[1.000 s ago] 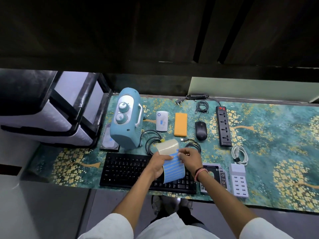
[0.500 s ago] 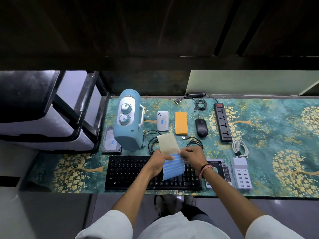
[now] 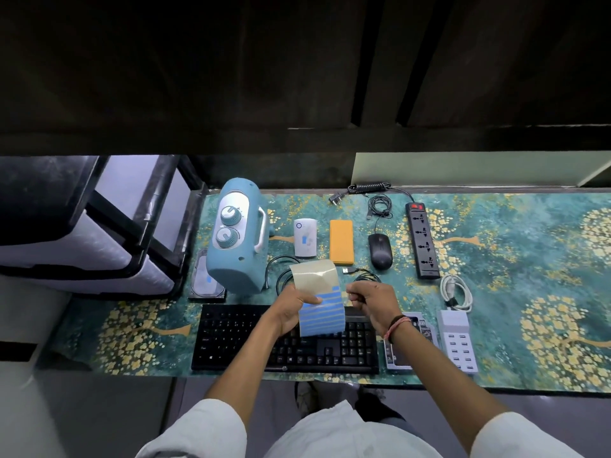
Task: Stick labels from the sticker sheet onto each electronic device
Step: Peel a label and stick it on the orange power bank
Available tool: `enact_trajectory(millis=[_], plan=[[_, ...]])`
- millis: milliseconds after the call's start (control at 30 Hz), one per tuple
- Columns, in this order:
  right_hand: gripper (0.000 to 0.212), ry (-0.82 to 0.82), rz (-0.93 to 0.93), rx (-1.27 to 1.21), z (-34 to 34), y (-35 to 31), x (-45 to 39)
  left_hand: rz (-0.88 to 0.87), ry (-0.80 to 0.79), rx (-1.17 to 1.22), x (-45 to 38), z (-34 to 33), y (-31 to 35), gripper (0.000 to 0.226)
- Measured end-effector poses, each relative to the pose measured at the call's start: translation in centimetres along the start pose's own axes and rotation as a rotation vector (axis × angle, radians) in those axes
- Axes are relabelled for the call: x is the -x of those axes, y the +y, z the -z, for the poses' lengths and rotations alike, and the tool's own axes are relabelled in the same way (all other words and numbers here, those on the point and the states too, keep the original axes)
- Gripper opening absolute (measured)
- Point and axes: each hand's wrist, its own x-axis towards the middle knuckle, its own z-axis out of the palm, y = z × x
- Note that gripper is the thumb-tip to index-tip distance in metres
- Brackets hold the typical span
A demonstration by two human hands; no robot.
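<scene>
My left hand (image 3: 291, 309) grips the sticker sheet (image 3: 319, 300), which curls upward above the black keyboard (image 3: 238, 335); its lower half carries blue strip labels and its upper half is bare backing. My right hand (image 3: 372, 302) has its thumb and fingertips pinched together at the sheet's right edge, apparently on a small label that is too small to see clearly. Behind lie a blue radio (image 3: 236, 236), a white device (image 3: 305, 238) bearing a blue label, an orange power bank (image 3: 341, 241), a black mouse (image 3: 380, 249), a power strip (image 3: 423, 239) and a hard drive (image 3: 206, 282) with a blue label.
A white USB charging hub (image 3: 458, 338) and a drive caddy (image 3: 406, 345) sit right of the keyboard. A white cable (image 3: 456, 292) and black cables (image 3: 284, 269) lie on the green patterned mat (image 3: 529, 276). A black-framed rack (image 3: 115, 226) stands left.
My right hand has drawn slightly right, off the sheet's edge, with its fingertips still pinched. The left hand keeps the sheet. The view shifted a little.
</scene>
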Motion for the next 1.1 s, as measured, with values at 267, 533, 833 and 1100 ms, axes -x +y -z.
enact_trajectory(millis=[267,533,833,1100], plan=[[0.017,-0.096,0.232,0.452,1.0,-1.0,-0.7,-0.03,0.002,-0.009,-0.2,-3.3,0.0,0.045],[0.023,-0.067,0.228,0.56,2.3,-0.7,-2.3,-0.009,0.05,0.011,-0.2,-4.3,-0.5,0.044],[0.019,0.002,0.079,0.233,5.5,-1.3,-2.5,0.041,0.53,-0.073,-3.5,-2.9,-2.4,0.032],[0.018,0.124,0.029,0.005,9.2,-1.9,-2.8,-0.193,1.045,-0.86,-4.8,-8.2,-3.2,0.065]])
